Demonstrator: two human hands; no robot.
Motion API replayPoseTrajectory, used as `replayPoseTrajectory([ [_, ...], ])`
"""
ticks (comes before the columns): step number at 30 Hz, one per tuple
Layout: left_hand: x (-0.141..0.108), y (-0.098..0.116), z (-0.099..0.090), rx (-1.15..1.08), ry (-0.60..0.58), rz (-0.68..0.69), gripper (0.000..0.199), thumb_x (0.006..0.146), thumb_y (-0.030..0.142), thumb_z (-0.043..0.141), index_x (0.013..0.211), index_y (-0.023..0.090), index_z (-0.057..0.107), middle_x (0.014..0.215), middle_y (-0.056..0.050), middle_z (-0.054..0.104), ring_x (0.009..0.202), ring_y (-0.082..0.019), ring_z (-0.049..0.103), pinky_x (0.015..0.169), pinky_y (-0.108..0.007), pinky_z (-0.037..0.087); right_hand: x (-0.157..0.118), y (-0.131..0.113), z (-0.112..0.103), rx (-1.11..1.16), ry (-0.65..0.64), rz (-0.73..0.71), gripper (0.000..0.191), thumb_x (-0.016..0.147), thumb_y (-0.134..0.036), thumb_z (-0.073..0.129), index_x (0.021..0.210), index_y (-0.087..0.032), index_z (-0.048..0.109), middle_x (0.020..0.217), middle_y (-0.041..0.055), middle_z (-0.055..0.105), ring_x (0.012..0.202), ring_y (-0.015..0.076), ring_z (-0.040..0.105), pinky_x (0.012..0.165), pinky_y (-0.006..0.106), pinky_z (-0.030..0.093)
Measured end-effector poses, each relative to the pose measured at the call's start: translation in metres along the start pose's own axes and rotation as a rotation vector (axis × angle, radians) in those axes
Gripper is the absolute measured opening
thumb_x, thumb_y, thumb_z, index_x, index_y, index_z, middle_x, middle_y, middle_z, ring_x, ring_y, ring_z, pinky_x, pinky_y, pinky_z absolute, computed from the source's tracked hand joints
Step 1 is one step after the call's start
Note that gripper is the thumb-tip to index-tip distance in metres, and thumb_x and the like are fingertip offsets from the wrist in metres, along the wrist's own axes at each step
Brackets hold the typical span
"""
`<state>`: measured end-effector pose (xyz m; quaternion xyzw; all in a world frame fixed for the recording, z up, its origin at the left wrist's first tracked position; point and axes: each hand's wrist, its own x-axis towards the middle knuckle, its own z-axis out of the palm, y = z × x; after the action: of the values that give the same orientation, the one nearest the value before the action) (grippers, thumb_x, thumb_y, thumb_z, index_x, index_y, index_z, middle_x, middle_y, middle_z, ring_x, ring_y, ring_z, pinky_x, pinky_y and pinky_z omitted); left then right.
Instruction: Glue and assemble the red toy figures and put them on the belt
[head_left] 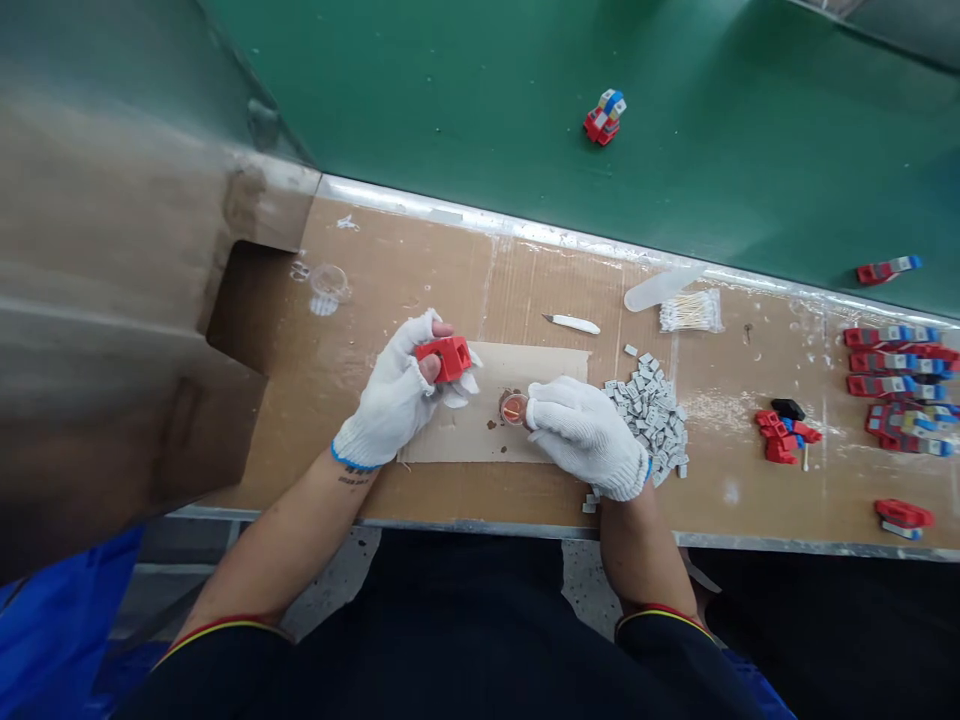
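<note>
My left hand [401, 385], in a white glove with bare fingertips showing, is closed around a red plastic block [448, 358] with a square opening. It holds the block above the left part of a cardboard sheet [559, 360]. On that sheet stands a small clear cup [514, 408] with reddish-brown liquid and a thin pale streak inside, brown stains around it. My gloved right hand [581, 430] is closed, its fingertips at the cup's right rim. Whether they grip the cup or a thin stick in it I cannot tell. Small grey pieces [652, 410] are heaped beside this hand.
Beyond my hands lie a craft knife [574, 323], a translucent strip [660, 288] and a cotton swab pack [691, 311]. Red-and-blue toy assemblies [892, 385] and red parts [780, 437] are at right. Another assembly [604, 117] sits on the green surface [480, 110]. A metal wall [135, 250] borders the left.
</note>
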<state>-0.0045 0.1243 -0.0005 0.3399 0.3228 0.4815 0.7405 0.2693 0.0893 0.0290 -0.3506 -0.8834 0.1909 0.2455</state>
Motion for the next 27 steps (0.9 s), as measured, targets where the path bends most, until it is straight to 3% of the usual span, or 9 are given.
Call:
replayPoseTrajectory([
  [5,0.0,0.007,-0.002,-0.056,0.022,-0.049,0.046,0.088,0.058,0.103,0.111,0.031,0.073,0.129,-0.005,0.087,0.084,-0.02,0.079,0.064,-0.031,0.059,-0.001,0.002,0.004,0.023,0.011,0.006,0.026,0.108,-0.006,0.058,0.096,-0.028,0.063,0.081,-0.0029,0.064,0.074,0.0192,0.052,0.072,0.035,0.042],
  [8,0.0,0.008,-0.002,-0.112,0.025,-0.068,0.055,0.078,0.06,0.107,0.108,0.03,0.072,0.14,-0.007,0.083,0.084,-0.019,0.072,0.064,-0.032,0.056,-0.003,0.003,0.006,0.025,0.023,0.006,0.025,0.108,-0.008,0.059,0.095,-0.029,0.062,0.081,-0.0025,0.066,0.073,0.0193,0.053,0.07,0.034,0.043],
  [11,-0.002,0.007,-0.001,-0.112,0.036,-0.04,0.068,0.069,0.061,0.115,0.106,0.03,0.066,0.122,-0.003,0.08,0.076,-0.015,0.065,0.056,-0.026,0.046,-0.004,0.002,0.007,0.053,0.012,0.013,0.022,0.111,-0.014,0.059,0.096,-0.029,0.062,0.087,-0.0007,0.072,0.076,0.0191,0.059,0.074,0.033,0.048],
  [15,-0.002,0.008,-0.002,-0.15,-0.027,-0.116,0.06,0.087,0.073,0.1,0.108,0.032,0.063,0.094,0.002,0.073,0.058,-0.014,0.057,0.045,-0.027,0.035,-0.004,0.0,0.009,0.068,0.018,0.009,0.019,0.111,-0.015,0.06,0.098,-0.029,0.061,0.092,0.0003,0.078,0.078,0.0194,0.063,0.077,0.033,0.052],
  [17,-0.002,0.008,-0.005,-0.159,-0.048,-0.135,0.06,0.09,0.08,0.09,0.111,0.032,0.062,0.091,0.001,0.072,0.056,-0.017,0.058,0.044,-0.029,0.037,-0.003,0.0,0.009,0.071,0.024,0.006,0.019,0.11,-0.014,0.061,0.099,-0.029,0.059,0.09,-0.0007,0.077,0.076,0.0192,0.062,0.076,0.033,0.052],
  [20,-0.002,0.008,-0.008,-0.137,-0.045,-0.116,0.058,0.091,0.077,0.087,0.115,0.031,0.062,0.096,-0.002,0.076,0.062,-0.02,0.065,0.048,-0.032,0.044,-0.001,0.0,0.01,0.066,0.073,-0.004,0.02,0.108,-0.012,0.061,0.099,-0.03,0.059,0.089,-0.002,0.078,0.074,0.0185,0.062,0.075,0.032,0.052],
  [25,-0.004,0.011,-0.004,-0.173,-0.075,-0.108,0.054,0.086,0.057,0.103,0.113,0.028,0.067,0.117,-0.006,0.085,0.067,-0.016,0.069,0.057,-0.03,0.055,0.001,-0.002,0.008,0.047,0.147,0.014,0.022,0.104,-0.009,0.064,0.097,-0.029,0.063,0.083,-0.0029,0.073,0.073,0.0177,0.062,0.072,0.031,0.051],
  [27,-0.004,0.013,0.0,-0.19,-0.062,-0.107,0.057,0.079,0.05,0.112,0.111,0.025,0.071,0.127,-0.008,0.085,0.076,-0.017,0.078,0.064,-0.029,0.064,0.0,-0.002,0.005,0.063,0.166,0.066,0.023,0.104,-0.009,0.067,0.092,-0.029,0.064,0.081,-0.003,0.071,0.073,0.0172,0.063,0.072,0.031,0.052],
])
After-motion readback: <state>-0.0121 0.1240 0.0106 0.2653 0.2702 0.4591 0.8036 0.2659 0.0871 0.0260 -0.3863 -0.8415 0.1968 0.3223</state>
